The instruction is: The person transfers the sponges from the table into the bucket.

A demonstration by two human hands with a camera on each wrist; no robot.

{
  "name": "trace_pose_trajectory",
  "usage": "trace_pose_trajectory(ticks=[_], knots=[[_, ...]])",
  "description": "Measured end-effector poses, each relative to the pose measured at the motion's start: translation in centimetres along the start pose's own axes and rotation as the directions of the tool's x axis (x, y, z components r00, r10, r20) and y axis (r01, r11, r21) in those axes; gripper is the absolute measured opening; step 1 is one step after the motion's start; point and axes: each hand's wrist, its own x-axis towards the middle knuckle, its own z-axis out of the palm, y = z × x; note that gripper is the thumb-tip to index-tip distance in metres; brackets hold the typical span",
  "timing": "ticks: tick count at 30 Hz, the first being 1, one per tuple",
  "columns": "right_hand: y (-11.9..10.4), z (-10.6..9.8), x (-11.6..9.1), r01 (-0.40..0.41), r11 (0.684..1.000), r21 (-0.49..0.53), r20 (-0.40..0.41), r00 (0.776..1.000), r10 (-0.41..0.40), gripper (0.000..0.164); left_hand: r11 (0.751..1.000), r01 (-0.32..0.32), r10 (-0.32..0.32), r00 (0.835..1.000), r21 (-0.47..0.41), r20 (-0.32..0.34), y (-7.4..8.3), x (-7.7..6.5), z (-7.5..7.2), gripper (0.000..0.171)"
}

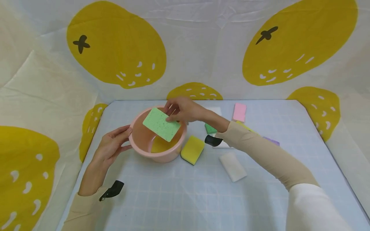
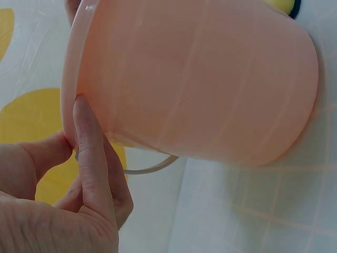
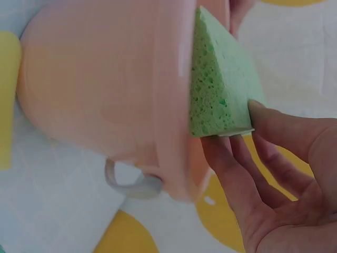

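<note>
A light green sponge (image 1: 162,124) with a pitted surface hangs tilted over the mouth of a pink bucket (image 1: 138,146). My right hand (image 1: 185,110) pinches its upper right end between thumb and fingers; the right wrist view shows the thick porous edge of the sponge (image 3: 210,89) at the bucket's rim. On the bucket's left side, my left hand (image 1: 114,144) grips the rim, thumb on one side and fingers along the outer wall (image 2: 184,79). Something yellow (image 1: 162,145) lies at the bottom inside the bucket.
Right beside the bucket lies a yellow sponge (image 1: 193,149) with a dark underside. Farther right are a white sponge (image 1: 233,166), a pink sponge (image 1: 239,112), a green piece (image 1: 210,129) and a purple piece (image 1: 271,140), partly behind my right arm. A patterned cloth wall (image 1: 202,48) rises behind the table.
</note>
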Motion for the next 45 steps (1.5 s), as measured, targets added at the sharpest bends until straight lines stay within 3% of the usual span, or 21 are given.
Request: trace_pose_trajectory(ticks=[20,32,45], knots=[[1.3,4.3,2.6,0.058,0.995,-0.079,0.162,0.986,-0.045,0.021,1.000,-0.005,0.005,1.000,0.009,-0.002,-0.1,0.2,-0.1,0.071],[1.6,6.2,3.3,-0.042,0.972,-0.231,0.225,0.970,0.095,0.021,1.000,0.011,-0.011,1.000,0.015,-0.015,0.0,0.2,0.1,0.071],[1.8,7.8,3.7,-0.174,0.949,-0.262,0.283,0.926,0.248,0.020,1.000,0.007,-0.006,1.000,0.017,-0.016,-0.1,0.2,0.2,0.070]])
